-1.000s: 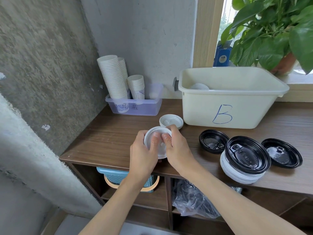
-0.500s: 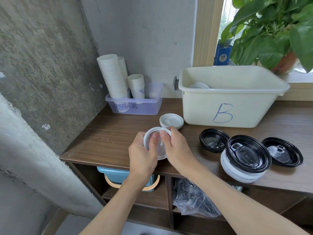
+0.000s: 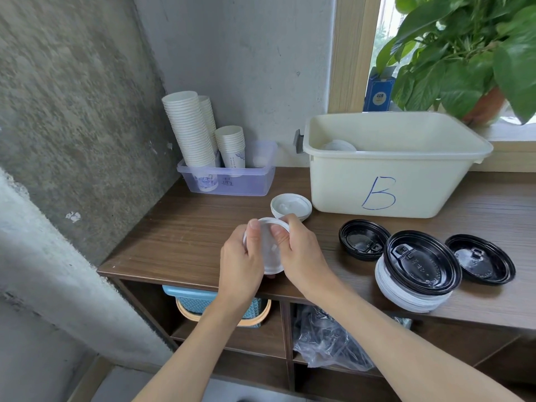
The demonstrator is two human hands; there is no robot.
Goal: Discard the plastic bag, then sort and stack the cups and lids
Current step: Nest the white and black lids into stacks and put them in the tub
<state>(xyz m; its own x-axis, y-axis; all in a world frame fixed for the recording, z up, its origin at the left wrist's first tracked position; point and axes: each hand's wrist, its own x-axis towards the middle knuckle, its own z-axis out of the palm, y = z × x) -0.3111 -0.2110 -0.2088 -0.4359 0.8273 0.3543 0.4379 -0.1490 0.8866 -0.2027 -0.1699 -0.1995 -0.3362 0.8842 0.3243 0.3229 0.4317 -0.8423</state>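
Both hands hold a small stack of white lids (image 3: 268,250) just above the wooden counter's front edge. My left hand (image 3: 239,266) grips its left side and my right hand (image 3: 301,256) grips its right side, thumbs on top. Behind them lies another white lid stack (image 3: 291,206). To the right sit black lids (image 3: 364,242), a black lid on a pile of white lids (image 3: 417,271), and one more black lid (image 3: 480,259). White paper cups (image 3: 190,129) stand stacked in a clear tray (image 3: 229,181). A crumpled plastic bag (image 3: 327,340) lies on the shelf below.
A cream bin marked B (image 3: 388,166) stands at the back of the counter (image 3: 179,236), with something white inside. A potted plant (image 3: 470,53) sits on the window sill. A blue basket (image 3: 191,303) fills the lower left shelf. A concrete wall runs along the left.
Both hands have kept hold of the white lid stack in nearly the same spot; the fingers have shifted slightly on it.
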